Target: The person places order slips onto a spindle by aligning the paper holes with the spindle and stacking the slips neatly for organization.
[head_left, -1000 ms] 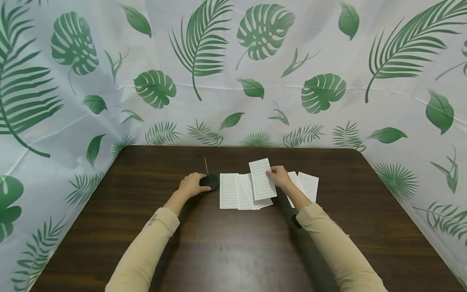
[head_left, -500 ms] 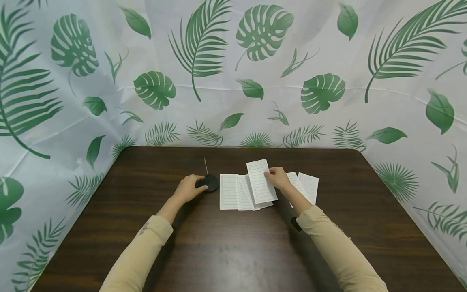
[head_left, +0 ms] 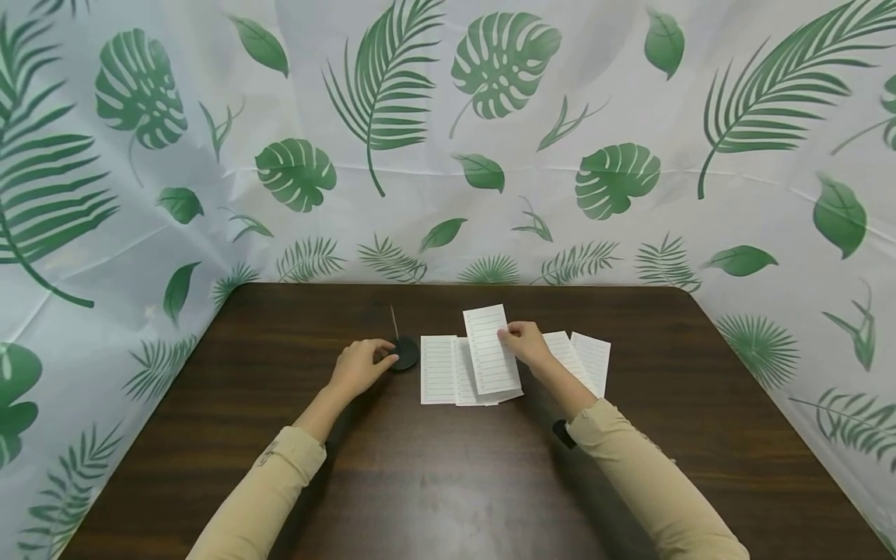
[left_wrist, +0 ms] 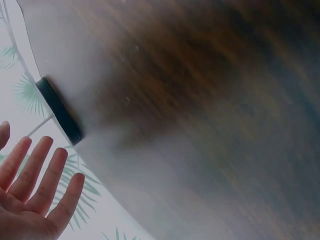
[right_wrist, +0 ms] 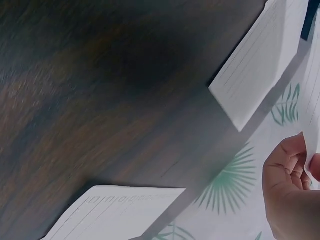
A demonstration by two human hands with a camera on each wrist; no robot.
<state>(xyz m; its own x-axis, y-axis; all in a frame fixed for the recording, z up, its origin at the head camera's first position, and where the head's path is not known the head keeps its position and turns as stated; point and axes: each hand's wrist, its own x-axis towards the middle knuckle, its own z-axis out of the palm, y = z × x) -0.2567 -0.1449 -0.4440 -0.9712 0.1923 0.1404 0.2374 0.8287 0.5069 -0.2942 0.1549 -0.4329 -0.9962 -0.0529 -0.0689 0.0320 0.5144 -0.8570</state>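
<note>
A black round base (head_left: 405,355) with a thin upright spike (head_left: 393,320) stands on the dark wooden table (head_left: 448,482). My left hand (head_left: 364,364) lies just to its left, fingers straight and apart from it; the left wrist view shows the open palm (left_wrist: 31,187) beside the base (left_wrist: 60,111). My right hand (head_left: 519,344) pinches a lined white paper slip (head_left: 490,351) by its right edge, lifted above a small pile of slips (head_left: 462,377). In the right wrist view the thumb and fingers (right_wrist: 292,172) pinch the slip's edge (right_wrist: 313,120).
One slip (head_left: 438,369) lies flat right of the base, and two more (head_left: 591,359) lie right of my right hand. The right wrist view shows two flat slips (right_wrist: 262,67) (right_wrist: 120,212). A leaf-print curtain (head_left: 448,140) walls the table's back and sides.
My left hand has drawn back from the black base, which it covered a second ago. My right hand has carried the held slip a little to the left.
</note>
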